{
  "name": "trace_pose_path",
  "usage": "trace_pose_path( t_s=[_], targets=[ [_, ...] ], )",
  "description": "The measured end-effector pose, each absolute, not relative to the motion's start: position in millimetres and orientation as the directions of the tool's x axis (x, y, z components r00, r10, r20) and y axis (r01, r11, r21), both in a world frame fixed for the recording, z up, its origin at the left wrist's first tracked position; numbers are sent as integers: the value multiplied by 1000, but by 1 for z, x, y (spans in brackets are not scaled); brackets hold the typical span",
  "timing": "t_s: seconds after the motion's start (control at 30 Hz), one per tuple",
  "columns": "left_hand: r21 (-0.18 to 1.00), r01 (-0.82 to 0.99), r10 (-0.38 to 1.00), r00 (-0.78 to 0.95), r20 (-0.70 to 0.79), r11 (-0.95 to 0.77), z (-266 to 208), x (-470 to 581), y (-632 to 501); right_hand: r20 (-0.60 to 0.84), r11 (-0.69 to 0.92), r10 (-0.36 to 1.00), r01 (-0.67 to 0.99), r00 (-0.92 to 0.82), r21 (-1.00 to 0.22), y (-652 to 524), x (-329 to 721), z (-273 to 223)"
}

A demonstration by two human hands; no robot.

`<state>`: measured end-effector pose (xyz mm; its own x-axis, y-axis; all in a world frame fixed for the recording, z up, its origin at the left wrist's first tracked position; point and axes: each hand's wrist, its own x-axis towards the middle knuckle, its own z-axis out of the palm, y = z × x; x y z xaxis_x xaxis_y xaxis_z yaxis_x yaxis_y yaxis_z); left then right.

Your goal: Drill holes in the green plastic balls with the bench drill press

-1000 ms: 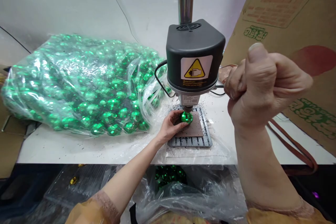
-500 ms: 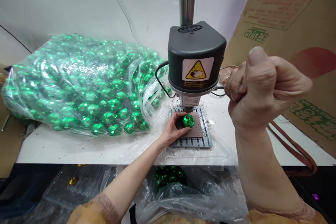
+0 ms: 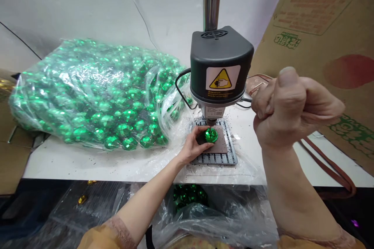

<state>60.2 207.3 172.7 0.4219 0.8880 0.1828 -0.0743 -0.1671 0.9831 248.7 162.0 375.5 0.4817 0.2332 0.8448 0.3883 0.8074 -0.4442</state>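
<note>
My left hand [image 3: 195, 144] pinches a shiny green faceted ball [image 3: 210, 135] between thumb and fingers, on a brown board [image 3: 220, 147] over the slotted metal base [image 3: 216, 159]. Directly above stands a small black drill press [image 3: 220, 62] with a yellow warning label; its chuck and bit come down to the top of the ball. To the right of the machine, my right hand [image 3: 284, 105] is closed in a fist around the drill press handle [image 3: 247, 100], of which only a short rod shows; the fingers hide the rest.
A large clear bag [image 3: 96, 101] full of green balls lies on the white table [image 3: 73, 163] at left. A cardboard box [image 3: 318, 39] leans at right, near a brown strap [image 3: 330, 167]. Below the table edge, an open plastic bag holds more green balls [image 3: 189, 195]. Dark chips are scattered around the base.
My right fist has come down slightly with the handle. My left hand keeps hold of the ball under the bit. The whole view has shifted a little.
</note>
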Motion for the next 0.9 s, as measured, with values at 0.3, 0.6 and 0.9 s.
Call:
trace_pose_path(
  t_s=[0.3, 0.6, 0.9],
  targets=[
    [982, -98, 893, 409, 186, -160, 170, 60, 207, 842, 806, 147, 430, 518, -406, 160, 247, 358],
    [982, -80, 886, 422, 191, -174, 168, 59, 208, 853, 823, 146, 418, 500, -386, 155, 248, 349],
    [972, -52, 875, 425, 230, -230, 165, 59, 210, 890, 875, 4, 430, 456, -224, 166, 250, 350]
  ],
)
